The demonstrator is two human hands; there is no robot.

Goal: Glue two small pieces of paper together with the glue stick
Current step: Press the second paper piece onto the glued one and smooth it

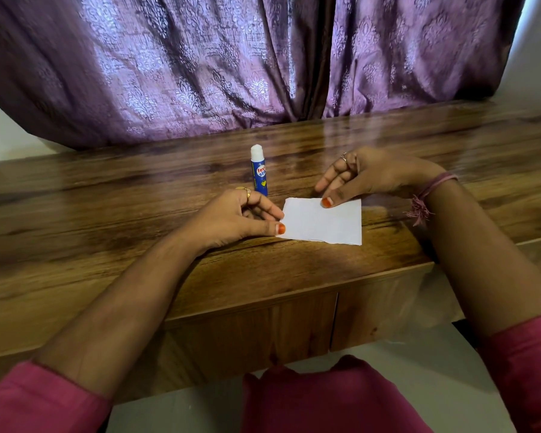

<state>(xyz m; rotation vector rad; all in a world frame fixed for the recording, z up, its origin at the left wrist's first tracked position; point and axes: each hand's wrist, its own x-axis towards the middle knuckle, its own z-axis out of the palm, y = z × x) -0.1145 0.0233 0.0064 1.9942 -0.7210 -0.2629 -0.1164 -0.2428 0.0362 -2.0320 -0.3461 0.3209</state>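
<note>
On the wooden table [107, 195], white paper [325, 223] lies flat near the front edge. Left hand [241, 218] pinches the paper's left edge; right hand [363, 176] presses a thumb on its top edge. Behind the paper stands the uncapped glue stick [259, 170], upright.

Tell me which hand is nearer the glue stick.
The left hand, pinching the paper's left edge: its ringed finger sits right beside the upright glue stick. The right hand presses the top edge, farther off.
</note>
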